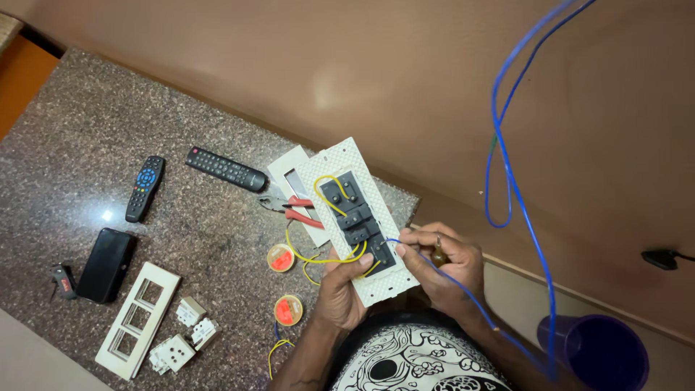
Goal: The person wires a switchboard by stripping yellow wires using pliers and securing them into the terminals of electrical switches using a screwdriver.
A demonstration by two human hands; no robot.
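The left hand [340, 289] has a narrow grip on the lower edge of a white switch plate [355, 217], thumb pressed on its back face beside the black switch modules [356, 217] set in a row along the plate's middle. The right hand [441, 268] is closed in a tight grip around a small tool with a dark handle [439, 255], its fingertips meeting the end of a blue wire [521, 210] right at the lowest module. That blue wire runs from the plate across the right wrist, then loops high up out of the top of the view and back down. Yellow wires [329, 190] link the modules and trail off the plate's left side toward the table [72, 145], a speckled dark stone top over whose near corner the plate is held, tilted. Just behind the plate lie red-handled pliers [293, 208] and a second white plate [288, 170]. Two small rolls of red tape [281, 258] sit near the left hand, one above the other. Farther left are two black remote controls [145, 188], a black phone [106, 265], a white three-opening frame [137, 310] and loose white switch modules [190, 311]. A purple cup [601, 351] stands at lower right, off the table.
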